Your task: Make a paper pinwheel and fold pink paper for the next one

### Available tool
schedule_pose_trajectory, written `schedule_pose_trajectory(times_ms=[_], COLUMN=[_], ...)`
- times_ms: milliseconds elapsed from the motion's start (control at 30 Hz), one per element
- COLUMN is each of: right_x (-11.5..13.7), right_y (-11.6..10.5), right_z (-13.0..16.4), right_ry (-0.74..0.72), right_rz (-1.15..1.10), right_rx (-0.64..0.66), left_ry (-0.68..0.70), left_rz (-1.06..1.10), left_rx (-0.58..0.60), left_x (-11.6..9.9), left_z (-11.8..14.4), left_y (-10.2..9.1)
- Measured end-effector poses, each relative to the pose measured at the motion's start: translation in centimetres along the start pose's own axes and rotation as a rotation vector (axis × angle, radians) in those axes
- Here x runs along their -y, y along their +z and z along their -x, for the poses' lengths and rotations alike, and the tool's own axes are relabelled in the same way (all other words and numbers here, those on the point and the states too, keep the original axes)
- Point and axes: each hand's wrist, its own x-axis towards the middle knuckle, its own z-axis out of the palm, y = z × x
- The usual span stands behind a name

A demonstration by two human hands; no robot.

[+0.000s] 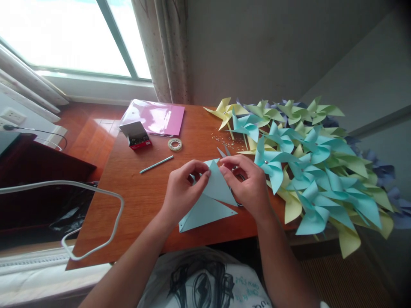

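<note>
With my left hand (184, 186) and right hand (247, 182) both pinching the light blue paper (210, 201) at the near edge of the table (135, 188), I'd judge flaps should curl gently inward, uncreased, tips meeting at centre.

Bare table (135, 192) is left open to the left of the hands; the right side is blocked by a heap of pinwheels (308, 171); farther back, passage is narrowed by a stick (156, 164), tape roll (175, 144) and small box (136, 134).
</note>
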Motion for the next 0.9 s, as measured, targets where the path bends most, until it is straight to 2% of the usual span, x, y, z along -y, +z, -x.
schedule_pose_trajectory(times_ms=[267,633,900], right_x=[-0.2,-0.9,-2.1], right_y=[0.5,0.8,0.9], right_z=[-0.6,1.3,2.0], right_ry=[-0.03,-0.156,-0.345], right_rz=[0.013,-0.031,0.128], right_rx=[0.019,-0.027,-0.126], left_ry=[0.037,0.098,0.007], left_rz=[-0.087,-0.056,-0.027], left_rx=[0.055,0.085,0.118], left_x=[-0.5,-0.4,-0.5], left_z=[0.0,0.2,0.1], left_y=[0.1,0.1,0.2])
